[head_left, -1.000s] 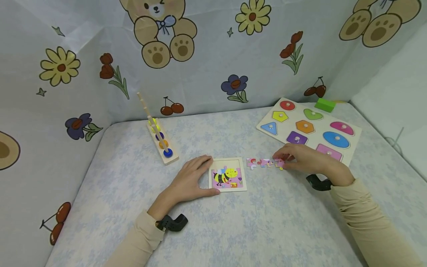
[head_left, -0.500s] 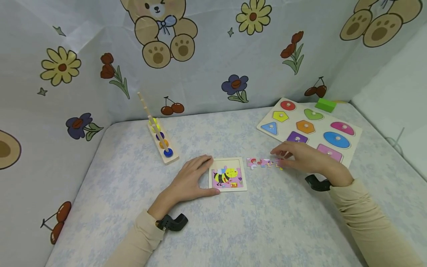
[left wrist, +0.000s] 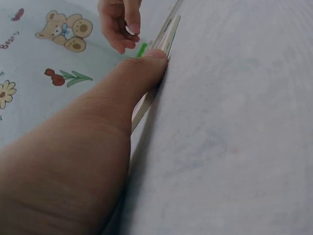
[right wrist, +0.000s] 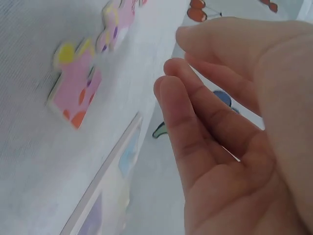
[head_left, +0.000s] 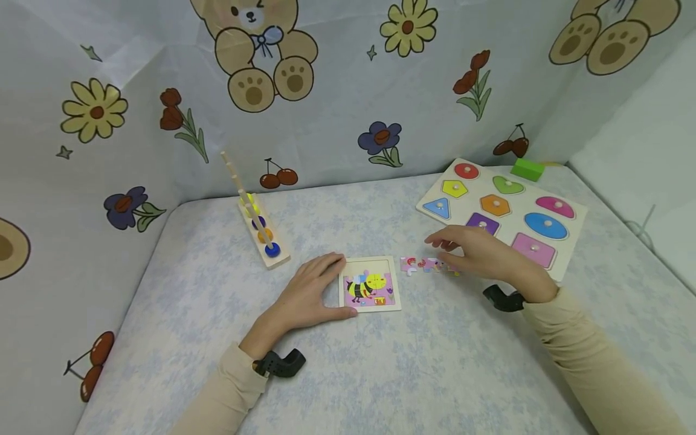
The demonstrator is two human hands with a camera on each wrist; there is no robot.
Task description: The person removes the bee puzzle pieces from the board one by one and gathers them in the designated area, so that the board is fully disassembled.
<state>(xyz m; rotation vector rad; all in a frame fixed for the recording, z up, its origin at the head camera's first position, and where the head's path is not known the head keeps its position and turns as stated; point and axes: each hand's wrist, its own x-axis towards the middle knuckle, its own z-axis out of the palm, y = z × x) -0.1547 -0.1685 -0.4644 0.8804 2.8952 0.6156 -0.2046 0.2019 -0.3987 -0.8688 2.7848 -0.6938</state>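
Near the centre of the head view, the puzzle board (head_left: 370, 266) lies flat on the table (head_left: 375, 374), and the left hand (head_left: 306, 294) rests spread along its left side, thumb at the lower edge. The right hand (head_left: 478, 249), right of centre, holds nothing, its thumb and fingers apart near the loose puzzle pieces (head_left: 429, 264). These look light, thin and stiff, so each is probably best pinched gently by opposite edges.
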